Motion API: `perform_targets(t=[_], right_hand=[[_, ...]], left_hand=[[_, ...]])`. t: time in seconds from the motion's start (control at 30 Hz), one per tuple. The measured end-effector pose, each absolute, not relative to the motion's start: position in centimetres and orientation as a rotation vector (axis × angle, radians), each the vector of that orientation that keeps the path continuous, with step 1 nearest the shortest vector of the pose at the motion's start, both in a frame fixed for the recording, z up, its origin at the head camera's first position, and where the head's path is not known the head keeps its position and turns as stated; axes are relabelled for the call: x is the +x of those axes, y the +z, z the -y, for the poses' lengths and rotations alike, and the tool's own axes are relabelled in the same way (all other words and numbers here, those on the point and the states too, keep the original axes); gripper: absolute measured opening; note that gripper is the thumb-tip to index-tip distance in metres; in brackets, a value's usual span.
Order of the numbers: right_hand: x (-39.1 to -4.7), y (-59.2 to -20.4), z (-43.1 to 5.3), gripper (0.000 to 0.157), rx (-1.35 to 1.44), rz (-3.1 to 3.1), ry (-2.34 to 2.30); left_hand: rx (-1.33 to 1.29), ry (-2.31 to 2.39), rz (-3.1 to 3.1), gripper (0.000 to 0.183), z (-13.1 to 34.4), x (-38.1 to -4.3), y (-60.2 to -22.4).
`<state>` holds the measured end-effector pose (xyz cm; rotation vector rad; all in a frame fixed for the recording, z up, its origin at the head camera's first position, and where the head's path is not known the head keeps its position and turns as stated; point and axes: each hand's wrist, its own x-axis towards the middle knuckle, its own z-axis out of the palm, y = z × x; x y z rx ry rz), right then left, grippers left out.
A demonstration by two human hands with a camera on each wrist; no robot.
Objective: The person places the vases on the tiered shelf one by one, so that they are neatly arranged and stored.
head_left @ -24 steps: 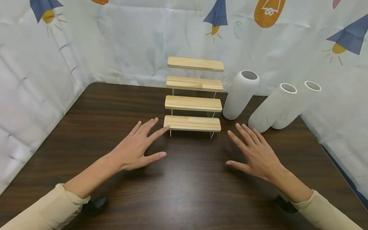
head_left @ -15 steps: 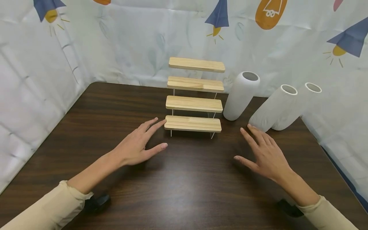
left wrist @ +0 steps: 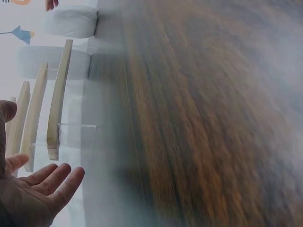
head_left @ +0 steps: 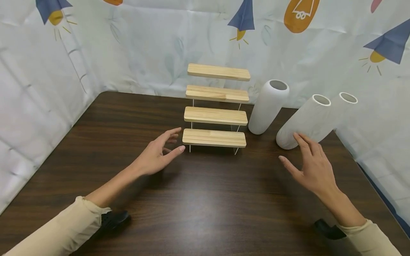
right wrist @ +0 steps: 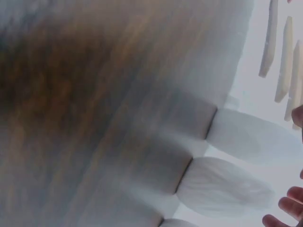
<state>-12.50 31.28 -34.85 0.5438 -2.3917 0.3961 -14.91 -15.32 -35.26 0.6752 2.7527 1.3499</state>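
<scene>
My left hand [head_left: 157,153] hovers just left of the lowest board of a stepped wooden display stand [head_left: 214,137], fingers loosely bent and thumb apart, holding nothing. In the left wrist view its fingers [left wrist: 59,187] reach toward the end of the stand's boards [left wrist: 57,104]. My right hand [head_left: 314,167] is spread in front of the middle white vase [head_left: 302,122], its fingertips overlapping the vase's lower part; contact cannot be told. The right wrist view has that hand's fingers [right wrist: 291,205] at the edge, beside a ribbed white vase [right wrist: 222,187].
Another white vase [head_left: 268,106] stands right of the stand, and a third one [head_left: 339,110] is partly hidden behind the middle vase. All are on a dark wooden table [head_left: 205,206]. A printed white cloth [head_left: 144,46] hangs behind it.
My right hand has moved right, from beside the stand to in front of the middle vase. The left hand has turned, its fingers bending more near the lowest board.
</scene>
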Motion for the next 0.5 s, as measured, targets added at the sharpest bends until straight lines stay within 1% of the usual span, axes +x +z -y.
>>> perform_targets(t=[0.13,0.33,0.5], right_hand=[[-12.8,-34.5,-31.9,0.087,0.478,2.325,0.457],[-13.3,-34.1,-32.8,0.074,0.395,2.297,0.577],[-13.8,-33.8,-33.4,0.076,0.316,2.355,0.667]], left_hand=[[0.569,1.468,-2.649,0.062,15.0,-15.5,-35.5],[0.414,1.69,-2.452,0.058,14.5,-16.4,-35.8],[0.382,1.715,-2.389,0.057,14.1,-16.9,-36.0]])
